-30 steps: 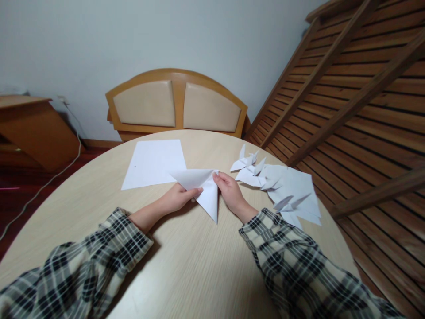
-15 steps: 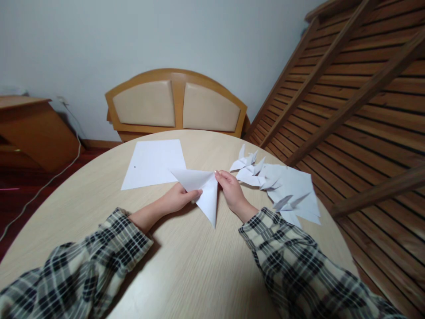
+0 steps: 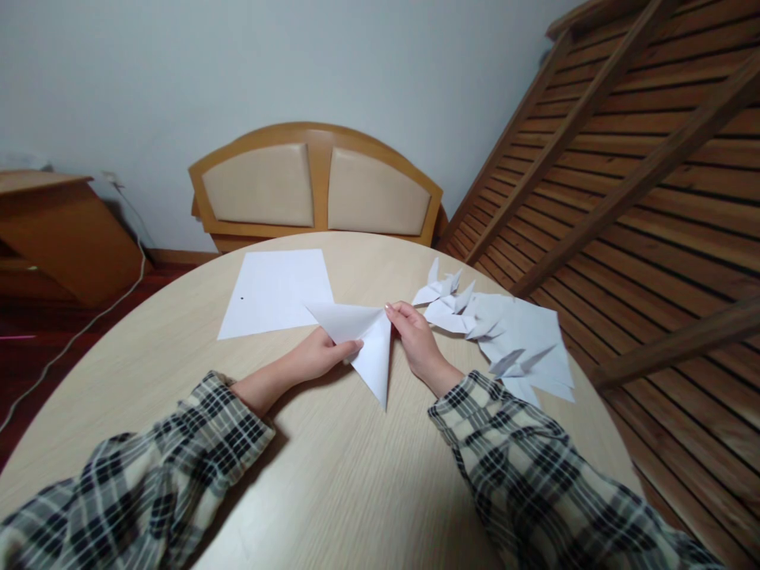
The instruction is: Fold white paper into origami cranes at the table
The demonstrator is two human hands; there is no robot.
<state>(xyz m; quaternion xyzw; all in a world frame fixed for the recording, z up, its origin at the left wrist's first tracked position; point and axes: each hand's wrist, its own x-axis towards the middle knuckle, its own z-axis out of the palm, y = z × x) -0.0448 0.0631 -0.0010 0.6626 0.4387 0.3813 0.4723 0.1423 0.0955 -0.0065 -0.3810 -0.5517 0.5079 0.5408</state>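
A folded sheet of white paper (image 3: 347,323) is held above the middle of the table, with one pointed flap reaching left and another hanging down toward me. My left hand (image 3: 324,355) grips its lower left edge, thumb on top and the other fingers hidden beneath. At the upper right corner of the paper, my right hand (image 3: 416,340) pinches the tip between thumb and forefinger. Just beyond the left flap lies a flat stack of white paper (image 3: 279,289) with a small dark dot on it.
Several folded paper cranes (image 3: 445,305) stand to the right, some on loose white sheets (image 3: 528,317). The round wooden table (image 3: 332,483) fills the foreground. Behind it rises a padded headboard (image 3: 321,186); wooden slats (image 3: 653,206) lean at right, and a brown desk (image 3: 59,237) stands at left.
Almost nothing differs. Both hands keep the same hold on the folded paper, and the whole view has shifted very slightly.
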